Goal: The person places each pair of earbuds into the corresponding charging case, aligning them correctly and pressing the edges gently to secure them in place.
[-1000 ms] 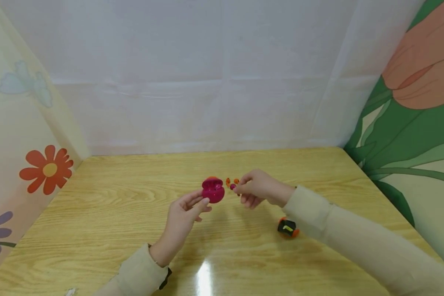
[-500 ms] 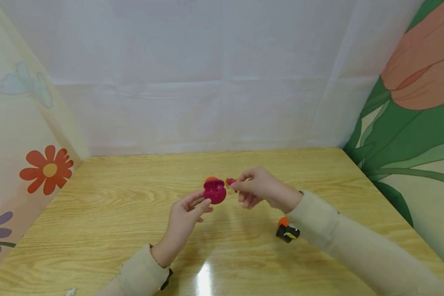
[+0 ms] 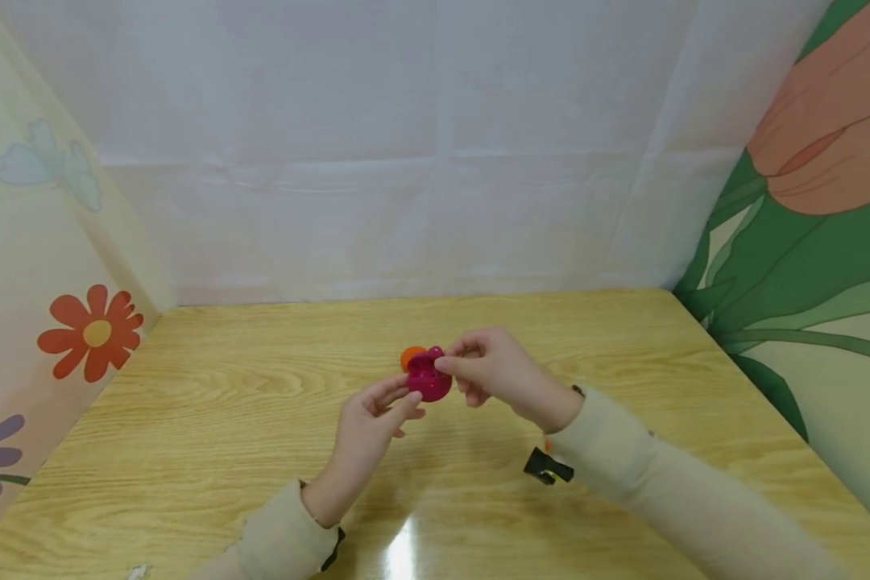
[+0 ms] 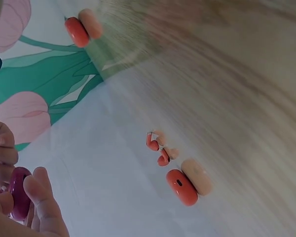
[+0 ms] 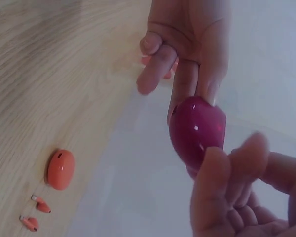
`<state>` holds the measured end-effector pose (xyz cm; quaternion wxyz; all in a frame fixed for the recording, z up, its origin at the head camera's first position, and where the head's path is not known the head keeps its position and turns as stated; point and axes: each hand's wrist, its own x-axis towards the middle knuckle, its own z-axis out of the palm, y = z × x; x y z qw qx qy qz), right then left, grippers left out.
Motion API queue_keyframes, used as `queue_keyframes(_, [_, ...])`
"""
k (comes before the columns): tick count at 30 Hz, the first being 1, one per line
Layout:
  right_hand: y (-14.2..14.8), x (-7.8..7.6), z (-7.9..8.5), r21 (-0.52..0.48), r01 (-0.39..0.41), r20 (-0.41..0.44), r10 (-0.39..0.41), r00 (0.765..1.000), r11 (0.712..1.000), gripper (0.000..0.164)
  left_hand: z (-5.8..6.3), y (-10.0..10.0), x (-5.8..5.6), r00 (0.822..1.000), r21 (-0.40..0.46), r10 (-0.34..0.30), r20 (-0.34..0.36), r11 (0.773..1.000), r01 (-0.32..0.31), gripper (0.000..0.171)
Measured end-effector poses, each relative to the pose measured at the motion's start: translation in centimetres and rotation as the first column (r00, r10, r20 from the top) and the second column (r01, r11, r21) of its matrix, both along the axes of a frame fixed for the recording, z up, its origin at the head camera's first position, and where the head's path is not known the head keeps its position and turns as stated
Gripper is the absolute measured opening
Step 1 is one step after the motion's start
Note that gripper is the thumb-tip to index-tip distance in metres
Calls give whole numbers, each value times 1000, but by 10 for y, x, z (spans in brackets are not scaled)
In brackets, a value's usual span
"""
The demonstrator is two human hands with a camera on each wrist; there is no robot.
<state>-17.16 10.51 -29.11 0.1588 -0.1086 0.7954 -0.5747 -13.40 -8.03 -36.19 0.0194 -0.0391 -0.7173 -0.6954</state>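
Observation:
A magenta earbud case (image 3: 429,388) with its lid up is held by my left hand (image 3: 373,415), between thumb and fingers. My right hand (image 3: 496,366) pinches a small magenta earbud (image 3: 436,351) at the case's right side, by the lid. Whether the earbud touches the case I cannot tell. In the right wrist view the case (image 5: 197,131) shows its glossy back, and the fingers of the right hand (image 5: 237,197) meet it from below. The left wrist view shows the case (image 4: 20,195) edge-on between the two hands.
An orange earbud case (image 4: 182,187) stands on the wooden table (image 3: 261,435), beside two orange earbuds (image 5: 29,223). Another orange case (image 4: 77,32) stands farther off, mostly behind the right forearm in the head view. A black wrist device (image 3: 548,466) hangs under the right wrist.
My right hand has brought the magenta earbud left and up to the case. The left hand has shifted slightly right with the case. The orange earbuds are now hidden in the head view.

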Motion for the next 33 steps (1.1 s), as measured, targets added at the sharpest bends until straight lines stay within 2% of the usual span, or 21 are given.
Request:
queue_keyframes(5, [-7, 2, -2, -9, -2, -30, 1, 1000, 1000, 15, 1, 2, 1, 1000, 1, -8, -9, 1000, 8, 32])
queue_keyframes(13, [-11, 3, -3, 35, 22, -71, -19, 997, 999, 13, 1, 4, 2, 999, -28, -7, -36, 1000, 6, 31])
queue_keyframes(21, [-15, 5, -4, 69, 5, -117, 4, 993, 998, 13, 2, 4, 5, 997, -41, 8, -72, 999, -11, 30])
queue_keyframes(28, [-14, 5, -4, 133, -4, -183, 29, 983, 991, 15, 3, 3, 4, 997, -36, -5, -78, 999, 2, 30])
queue_keyframes(33, [-14, 5, -2, 108, 30, -169, -12, 986, 994, 15, 3, 4, 4, 996, -36, -10, -86, 999, 7, 30])
